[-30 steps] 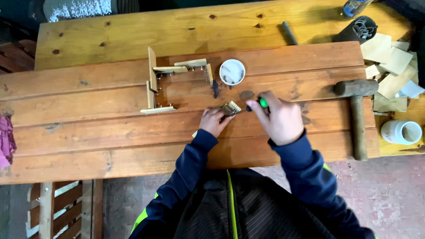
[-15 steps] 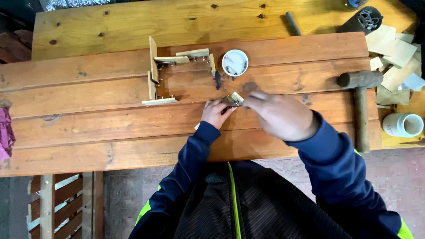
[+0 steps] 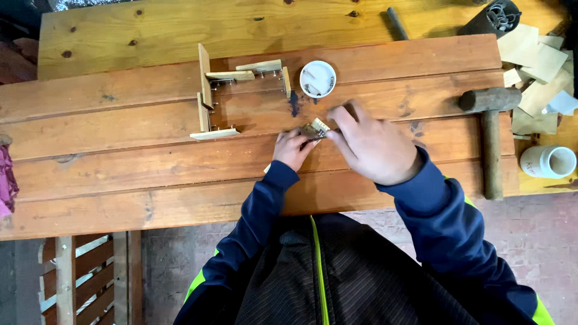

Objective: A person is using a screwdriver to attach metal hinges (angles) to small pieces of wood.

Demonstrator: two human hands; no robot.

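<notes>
Both hands on 1 small wooden piece.
I see left hand and right hand pinching it; round white lid nearby, white cylindrical jar far right.

Workbench reddish planks, matt, knotty; mallet rough wood; lid white plastic.

A workbench of reddish-brown planks is seen from above, and it fills most of the view. Beyond its far edge a paler yellow knotted board is laid. Below the near edge of the workbench a floor of worn reddish paving is shown. A slatted wooden frame is placed on the ground under the workbench's near left corner. Everything is lit evenly by soft daylight.
</notes>
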